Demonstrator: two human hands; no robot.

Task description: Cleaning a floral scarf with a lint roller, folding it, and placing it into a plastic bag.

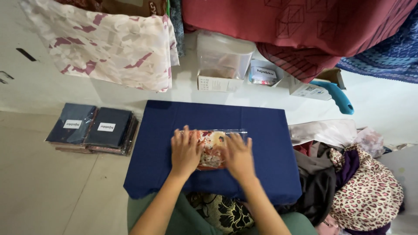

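A clear plastic packet (213,146) holding a folded floral cloth in red, orange and cream lies in the middle of a dark blue padded board (165,122). My left hand (186,152) lies flat on the packet's left end, fingers spread and pointing away from me. My right hand (238,156) presses flat on its right end in the same way. The middle of the packet shows between the two hands; its near edge is hidden under my palms.
Two stacks of dark packaged cloths with white labels (93,128) lie on the floor at left. Small boxes (220,76) and a blue-handled tool (337,98) stand beyond the board. Loose cloths, one leopard print (370,191), pile up at right. Patterned fabrics hang above.
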